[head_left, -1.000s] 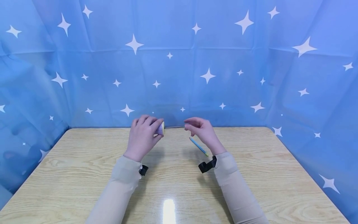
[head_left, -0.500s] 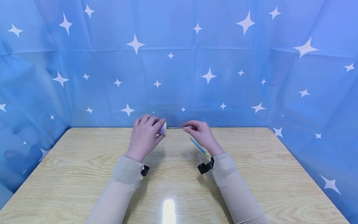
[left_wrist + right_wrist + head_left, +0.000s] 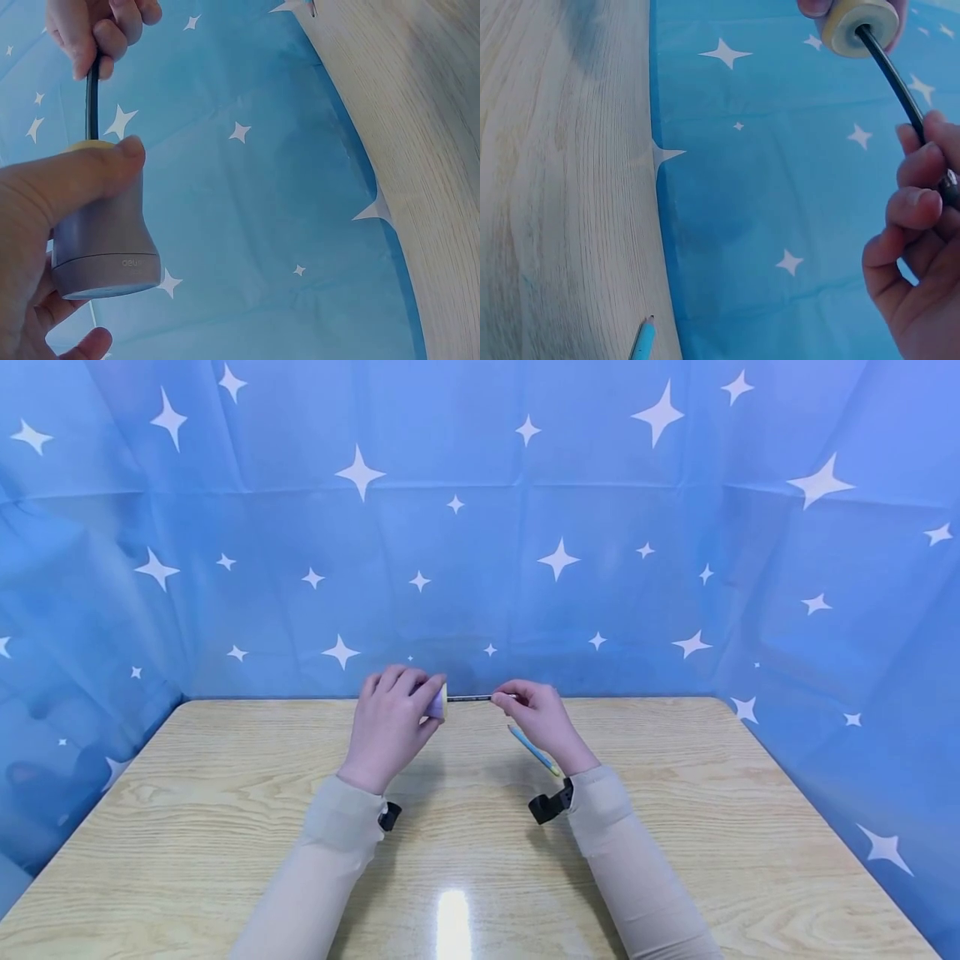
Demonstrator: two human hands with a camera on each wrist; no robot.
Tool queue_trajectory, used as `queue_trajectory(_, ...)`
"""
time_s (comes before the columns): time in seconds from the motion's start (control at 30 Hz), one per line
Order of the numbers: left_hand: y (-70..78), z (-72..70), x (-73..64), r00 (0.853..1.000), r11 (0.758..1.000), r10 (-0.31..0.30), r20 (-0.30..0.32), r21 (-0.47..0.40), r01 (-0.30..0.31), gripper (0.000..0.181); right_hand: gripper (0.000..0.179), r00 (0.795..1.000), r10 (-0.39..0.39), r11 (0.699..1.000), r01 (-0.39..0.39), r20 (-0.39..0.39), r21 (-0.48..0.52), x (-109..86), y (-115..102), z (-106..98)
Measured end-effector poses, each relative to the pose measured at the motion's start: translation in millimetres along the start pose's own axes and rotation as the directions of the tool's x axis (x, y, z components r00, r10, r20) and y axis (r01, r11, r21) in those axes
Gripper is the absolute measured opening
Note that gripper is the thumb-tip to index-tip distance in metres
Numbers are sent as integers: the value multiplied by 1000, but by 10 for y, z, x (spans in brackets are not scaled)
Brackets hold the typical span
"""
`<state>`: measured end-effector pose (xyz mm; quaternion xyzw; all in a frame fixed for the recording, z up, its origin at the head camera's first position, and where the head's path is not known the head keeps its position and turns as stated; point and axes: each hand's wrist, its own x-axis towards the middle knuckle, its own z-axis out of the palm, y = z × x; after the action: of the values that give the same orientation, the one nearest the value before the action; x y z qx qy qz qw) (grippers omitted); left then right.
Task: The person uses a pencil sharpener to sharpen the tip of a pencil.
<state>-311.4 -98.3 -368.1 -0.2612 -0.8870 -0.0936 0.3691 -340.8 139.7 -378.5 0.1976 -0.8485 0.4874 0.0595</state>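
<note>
My left hand [image 3: 386, 727] grips a lilac-grey pencil sharpener [image 3: 109, 244] with a cream-yellow rim, its thumb along the side in the left wrist view. A dark pencil [image 3: 897, 81] runs into the sharpener's round opening. Its other end is pinched between the thumb and fingers of my right hand [image 3: 542, 718]. In the head view the pencil lies level between both hands, over the table's far edge. The tip inside the sharpener is hidden. Below my right hand, a blue pencil [image 3: 532, 750] with a yellow-green end lies on the table.
A light wood-grain table [image 3: 480, 827] spreads under both arms. Blue cloth with white stars [image 3: 480, 593] hangs behind it and along both sides. Each wrist carries a black camera mount, such as the right one [image 3: 551, 806].
My right hand has closed its thumb and fingers on the dark pencil's end, where they were parted a second ago. The left hand and sharpener have shifted very slightly right.
</note>
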Motion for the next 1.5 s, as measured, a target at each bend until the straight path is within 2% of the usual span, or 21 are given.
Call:
queue_trajectory(0.13, -1, -7, 4, 1000, 1000, 2, 0, -5, -2, 49, 27, 1000, 7, 1000, -7, -1, 7, 12, -14, -4)
queue_trajectory(0.53, -6, -15, 12, 1000, 1000, 8, 3, -8, -8, 48, 34, 998, 55, 992, -56, 9, 111, 34, -55, 18)
queue_trajectory(0.8, -6, -11, 14, 1000, 1000, 10, 4, -2, -10, 47, 43, 989, 128, 976, -139, 71, 169, 53, -3, 31)
queue_trajectory(0.93, -15, -12, 13, 1000, 1000, -5, 24, -10, 6, 49, 49, 981, 164, 962, -182, 103, 202, 63, -3, 43)
queue_trajectory(1.07, -34, -31, 2, 998, 999, -41, 53, -18, 42, 51, 44, 987, 134, 974, -148, 92, 172, 73, -14, 31)
queue_trajectory(1.27, -73, -40, -23, 993, 995, -93, 79, -15, 94, 53, 29, 998, 59, 990, -59, 3, 128, 54, -8, -56)
queue_trajectory(1.5, -57, -30, -17, 991, 995, -92, 93, -21, 94, 53, 25, 998, 58, 993, -57, -6, 101, 15, 13, -73)
